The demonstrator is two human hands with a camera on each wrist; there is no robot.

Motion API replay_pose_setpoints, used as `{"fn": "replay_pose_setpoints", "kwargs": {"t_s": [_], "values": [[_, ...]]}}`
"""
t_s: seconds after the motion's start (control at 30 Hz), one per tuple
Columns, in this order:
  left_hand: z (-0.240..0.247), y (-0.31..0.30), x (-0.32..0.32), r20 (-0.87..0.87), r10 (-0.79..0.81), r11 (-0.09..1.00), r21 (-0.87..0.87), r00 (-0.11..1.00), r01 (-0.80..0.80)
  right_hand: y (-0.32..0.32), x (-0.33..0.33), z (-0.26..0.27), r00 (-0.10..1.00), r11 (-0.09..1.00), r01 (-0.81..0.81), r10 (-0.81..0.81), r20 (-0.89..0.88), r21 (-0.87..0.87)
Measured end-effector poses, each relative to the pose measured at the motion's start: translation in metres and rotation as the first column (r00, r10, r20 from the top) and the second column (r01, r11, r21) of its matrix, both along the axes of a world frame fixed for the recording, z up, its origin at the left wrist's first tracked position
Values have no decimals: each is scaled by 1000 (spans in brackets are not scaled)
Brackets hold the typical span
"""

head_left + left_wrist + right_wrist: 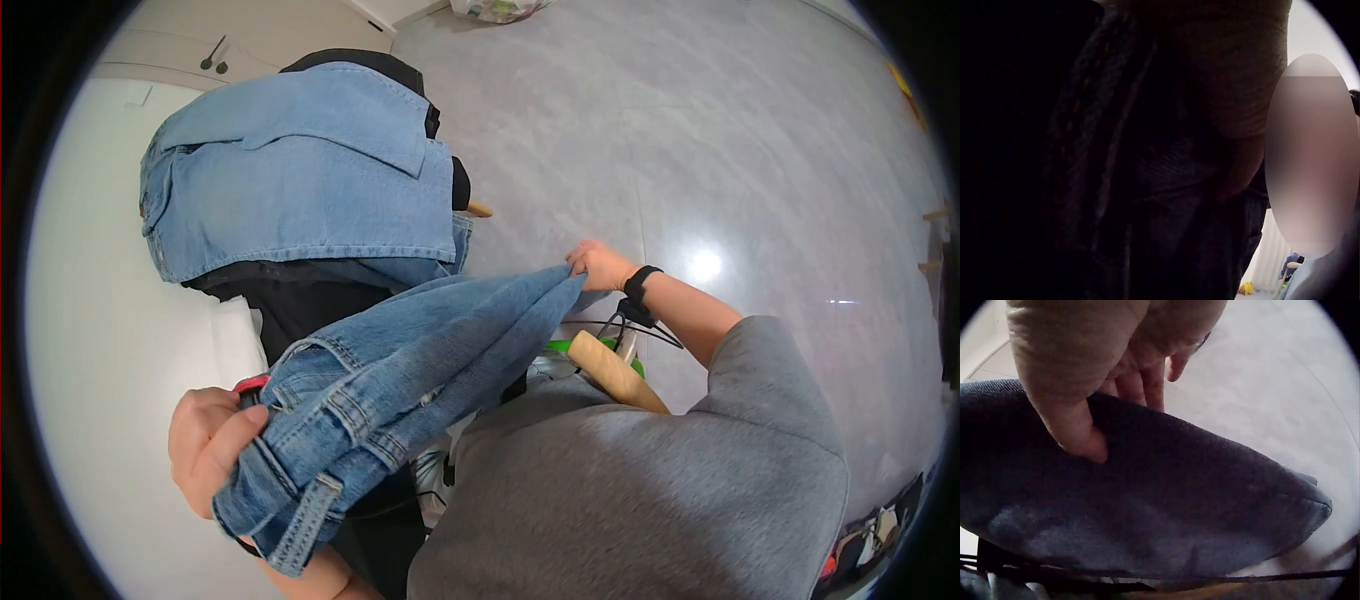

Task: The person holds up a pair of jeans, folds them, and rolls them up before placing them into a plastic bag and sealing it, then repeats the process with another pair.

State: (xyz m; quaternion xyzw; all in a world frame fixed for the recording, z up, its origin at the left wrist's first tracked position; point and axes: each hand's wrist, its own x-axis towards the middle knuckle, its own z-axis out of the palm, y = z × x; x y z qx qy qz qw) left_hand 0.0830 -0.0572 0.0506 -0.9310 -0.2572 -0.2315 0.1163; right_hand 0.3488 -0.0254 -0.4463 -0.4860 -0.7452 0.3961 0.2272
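A pair of blue jeans point(430, 350) stretches between both hands in the head view. At the waistband, the left hand point(205, 440) grips the denim with its thumb on the near side; a bit of red shows beside the fingers. Further along, the right hand point(600, 268) pinches the edge of a leg. In the right wrist view the thumb of the right hand point(1097, 369) presses one face of the denim point(1147, 494) while the fingers go behind it. The left wrist view is mostly dark, with a waistband seam point(1104, 144) dimly visible near the hand.
Light blue denim garments point(300, 190) lie over dark cloth on the white surface point(110, 280) at left. A folded white cloth point(236, 335) lies near the jeans. A rounded wooden piece point(612, 370) and black cables sit by the person's body. Grey floor point(720, 160) spreads to the right.
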Motion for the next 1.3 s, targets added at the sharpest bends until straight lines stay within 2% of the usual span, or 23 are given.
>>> {"fn": "replay_pose_setpoints", "kwargs": {"t_s": [0.13, 0.23, 0.27, 0.33, 0.37, 0.4, 0.43, 0.5, 0.53, 0.57, 0.6, 0.63, 0.67, 0.73, 0.8, 0.87, 0.9, 0.93, 1.03, 1.13, 1.17, 1.27, 1.3], "values": [[9, -1, -20, -3, 133, 991, -9, 991, -133, -4, -4, 6, 995, 998, 64, -65, -73, -17], [24, -2, -49, -77, 139, 990, 6, 987, -139, -8, -5, 26, 975, 980, 166, -147, -169, 106], [28, -1, -56, -102, 118, 992, 47, 988, -114, -7, -6, 32, 977, 955, 121, -66, -202, 271], [33, -5, -57, -138, 247, 966, 111, 959, -233, -6, -8, 34, 975, 900, 67, 33, -220, 430], [33, -7, -51, -126, 254, 964, 110, 959, -241, -6, -9, 32, 967, 984, -91, 125, -222, 155], [34, -8, -48, -113, 261, 962, 111, 959, -248, -4, -11, 32, 946, 960, -248, 211, -247, -131], [30, -9, -52, -53, 363, 923, 156, 930, -351, -5, -11, 34, 944, 958, -256, 220, -245, -125], [32, -15, -50, 18, 278, 958, 64, 960, -278, -7, -9, 39, 975, 967, -97, 45, -217, -236], [34, -20, -48, 45, 282, 959, 29, 958, -283, -5, -6, 42, 976, 969, -103, 54, -213, -225], [35, -24, -61, 185, 328, 944, -27, 926, -329, -2, -2, 47, 961, 994, 83, -98, -260, -69], [42, -30, -80, 191, 461, 880, 27, 866, -475, 0, 1, 54, 915, 959, 272, -232, -331, 77], [47, -36, -87, 246, 504, 843, 69, 828, -534, 1, 5, 69, 900, 908, 357, -271, -341, 220], [54, -41, -92, 300, 542, 799, 105, 785, -592, 2, 10, 82, 904, 909, 348, -262, -338, 227], [79, -50, -120, 335, 460, 800, 246, 823, -547, 4, 19, 104, 901, 811, 433, -378, -212, 394], [104, -73, -159, 414, 545, 702, 250, 729, -667, 7, 24, 113, 881, 782, 472, -426, -205, 406], [122, -98, -181, 491, 561, 624, 278, 666, -730, 12, 25, 117, 716, 694, 680, -558, -420, 238], [130, -114, -192, 529, 566, 585, 282, 632, -760, 14, 25, 121, 716, 670, 684, -541, -441, 288], [137, -131, -202, 561, 572, 549, 280, 598, -788, 18, 27, 121, 732, 680, 667, -523, -437, 303], [149, -184, -233, 670, 583, 438, 216, 459, -872, 34, 45, 101, 930, 756, 363, -327, -166, 544], [146, -250, -277, 779, 557, 357, 88, 288, -930, 40, 43, 120, 914, 713, 396, -363, -179, 578], [142, -281, -297, 810, 543, 337, 31, 222, -941, 38, 39, 148, 915, 752, 393, -374, -149, 529], [119, -357, -358, 861, 508, 295, -150, 22, -944, 47, 29, 210, 879, 701, 475, -406, -250, 532], [108, -376, -375, 860, 508, 282, -214, -43, -935, 53, 28, 237, 910, 603, 392, -367, -195, 695]]}}
